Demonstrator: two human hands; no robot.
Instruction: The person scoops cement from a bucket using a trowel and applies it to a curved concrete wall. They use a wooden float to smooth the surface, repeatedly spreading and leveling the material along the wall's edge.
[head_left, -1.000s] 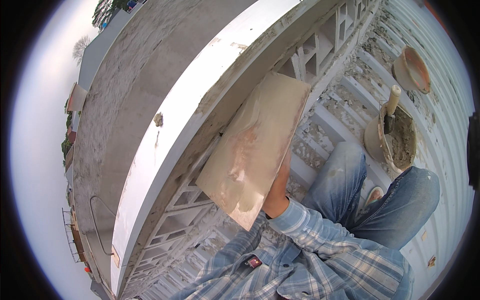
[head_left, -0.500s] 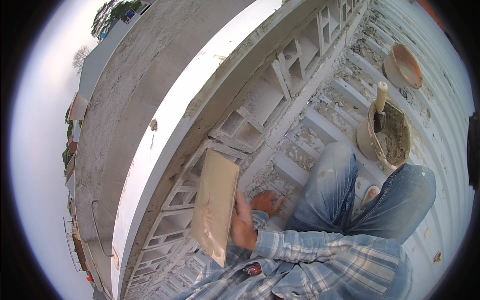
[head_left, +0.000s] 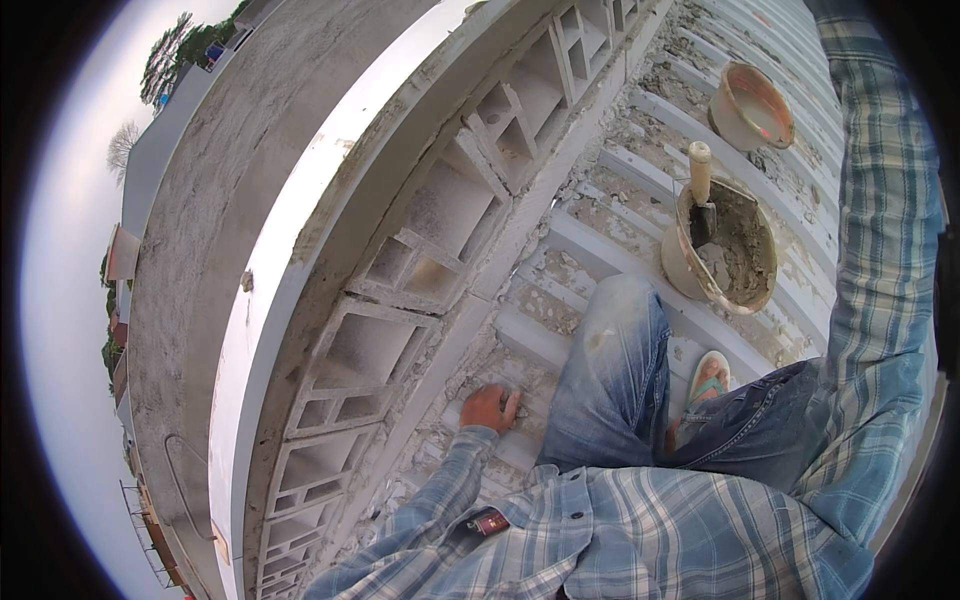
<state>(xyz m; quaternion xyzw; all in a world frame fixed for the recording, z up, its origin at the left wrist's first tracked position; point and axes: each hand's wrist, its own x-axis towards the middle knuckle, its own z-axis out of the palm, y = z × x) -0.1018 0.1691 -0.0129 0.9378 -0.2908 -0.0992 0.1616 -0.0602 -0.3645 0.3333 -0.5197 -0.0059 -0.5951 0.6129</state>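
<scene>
Resting knuckles-down on the ribbed floor (head_left: 600, 250), the left hand (head_left: 490, 407) is curled and holds nothing, just beside the bent knee (head_left: 620, 330). The right arm's plaid sleeve (head_left: 880, 250) rises past the knee; its hand is out of view. Beyond the knee stands a mortar bucket (head_left: 725, 262) with a trowel (head_left: 700, 190), then an emptier bucket (head_left: 750, 105). A block wall (head_left: 420, 250) runs alongside.

Soft, even daylight through a strong fisheye lens

Pale overcast sky at the left lights everything evenly; shadows are faint, deepest inside the railing (head_left: 400, 290) openings. No glare. The centre is sharp; straight edges bow toward the black circular rim, slightly soft there.
</scene>
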